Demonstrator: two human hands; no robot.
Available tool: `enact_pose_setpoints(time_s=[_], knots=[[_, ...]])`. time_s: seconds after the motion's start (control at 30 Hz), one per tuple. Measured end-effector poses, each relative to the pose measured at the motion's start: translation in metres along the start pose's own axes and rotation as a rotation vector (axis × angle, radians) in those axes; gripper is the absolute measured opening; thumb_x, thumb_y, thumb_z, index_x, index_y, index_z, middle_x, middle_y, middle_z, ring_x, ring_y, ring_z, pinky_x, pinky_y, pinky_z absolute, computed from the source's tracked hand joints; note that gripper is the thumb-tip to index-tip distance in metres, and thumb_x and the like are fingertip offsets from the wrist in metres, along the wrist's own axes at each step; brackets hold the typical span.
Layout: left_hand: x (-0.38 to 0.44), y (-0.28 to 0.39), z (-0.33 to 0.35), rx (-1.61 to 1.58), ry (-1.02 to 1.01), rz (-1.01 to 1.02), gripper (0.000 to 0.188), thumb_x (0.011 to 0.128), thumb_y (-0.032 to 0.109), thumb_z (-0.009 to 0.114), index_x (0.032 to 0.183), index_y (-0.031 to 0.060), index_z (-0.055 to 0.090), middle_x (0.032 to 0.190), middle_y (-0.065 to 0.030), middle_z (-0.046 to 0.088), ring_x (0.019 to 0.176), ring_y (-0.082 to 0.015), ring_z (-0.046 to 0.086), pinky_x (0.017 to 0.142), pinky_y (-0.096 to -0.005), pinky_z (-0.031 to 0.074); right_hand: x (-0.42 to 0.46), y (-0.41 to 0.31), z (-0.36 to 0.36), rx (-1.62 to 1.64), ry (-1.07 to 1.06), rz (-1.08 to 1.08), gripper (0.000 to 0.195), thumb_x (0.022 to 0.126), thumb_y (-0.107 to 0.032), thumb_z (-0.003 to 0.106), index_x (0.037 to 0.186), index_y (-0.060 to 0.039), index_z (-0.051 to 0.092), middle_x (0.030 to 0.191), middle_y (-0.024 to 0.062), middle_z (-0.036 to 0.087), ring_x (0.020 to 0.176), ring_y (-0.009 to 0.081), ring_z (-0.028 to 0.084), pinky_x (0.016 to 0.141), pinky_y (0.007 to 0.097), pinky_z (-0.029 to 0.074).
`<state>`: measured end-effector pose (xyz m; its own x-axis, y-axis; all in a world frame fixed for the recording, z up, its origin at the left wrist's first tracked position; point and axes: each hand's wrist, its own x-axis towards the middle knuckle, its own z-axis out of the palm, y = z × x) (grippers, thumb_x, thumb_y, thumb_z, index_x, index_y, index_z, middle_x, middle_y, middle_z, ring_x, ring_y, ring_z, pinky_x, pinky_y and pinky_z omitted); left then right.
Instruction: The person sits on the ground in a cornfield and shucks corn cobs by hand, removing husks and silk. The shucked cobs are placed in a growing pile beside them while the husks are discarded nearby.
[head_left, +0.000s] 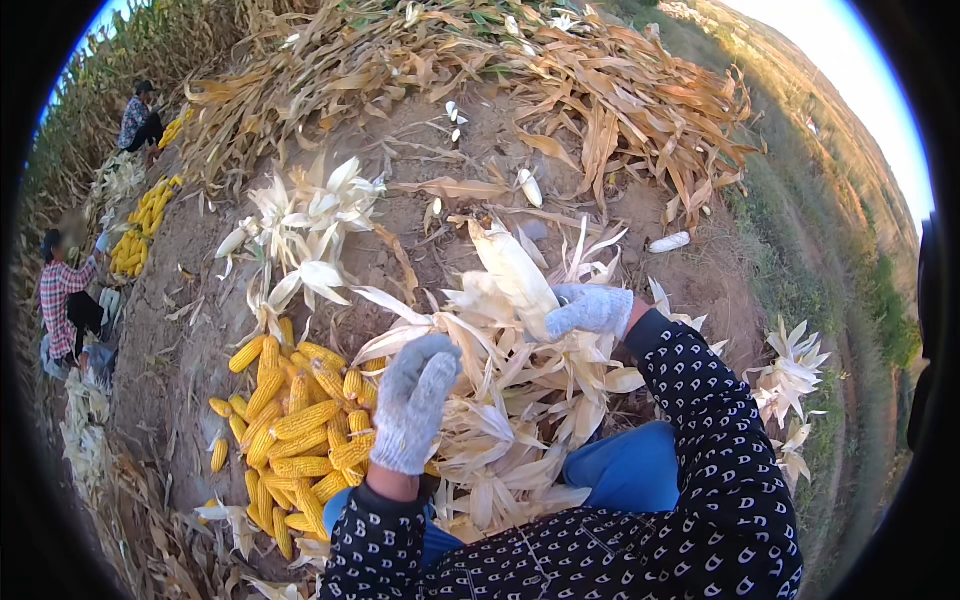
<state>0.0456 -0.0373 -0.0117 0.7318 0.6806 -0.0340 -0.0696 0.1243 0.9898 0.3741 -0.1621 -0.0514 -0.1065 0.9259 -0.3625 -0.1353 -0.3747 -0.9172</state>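
My right hand (589, 311), in a pale knitted glove, grips the lower end of a corn ear in its pale husk (510, 270). The ear slants up and to the left, over a heap of stripped corn husks (525, 412). My left hand (415, 405), gloved alike, is raised apart from that ear, with its fingers loosely bent and nothing visible in them. Just left of it lies a pile of bare yellow corn cobs (300, 435). Part of the pile is hidden behind my left hand and forearm.
Dry cornstalks (480, 45) lie in a wide band ahead. Loose husks (315, 217) and an unhusked ear (529, 187) rest on the soil. At far left, two people (67, 292) (140, 120) sit by more yellow cobs (139, 232). A grassy slope (817, 262) falls away at right.
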Motion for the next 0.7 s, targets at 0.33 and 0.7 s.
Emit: enact_pose_setpoints(time_s=[0.33,0.7], knots=[[-0.008,-0.015,0.016,-0.586,0.2,0.107,0.034,0.108,0.025,0.061,0.134,0.0016,0.06,0.112,-0.0105,0.071,0.1,-0.0182,0.069,0.087,-0.0327,0.058,-0.036,-0.025,0.176,-0.423,-0.097,-0.085,0.095,0.092,-0.044,0.08,0.161,0.0013,0.033,0.145,0.0112,0.056,0.131,0.0186,0.052,0.113,0.0347,0.043],[0.003,-0.023,-0.008,-0.527,0.213,0.12,0.051,0.107,0.052,0.055,0.133,0.0078,0.061,0.114,-0.0135,0.071,0.097,-0.0279,0.07,0.086,-0.0433,0.061,-0.008,0.016,0.214,0.003,0.06,-0.153,0.082,0.093,-0.042,0.078,0.154,0.0016,0.044,0.136,0.0094,0.062,0.119,0.0153,0.058,0.101,0.03,0.049]])
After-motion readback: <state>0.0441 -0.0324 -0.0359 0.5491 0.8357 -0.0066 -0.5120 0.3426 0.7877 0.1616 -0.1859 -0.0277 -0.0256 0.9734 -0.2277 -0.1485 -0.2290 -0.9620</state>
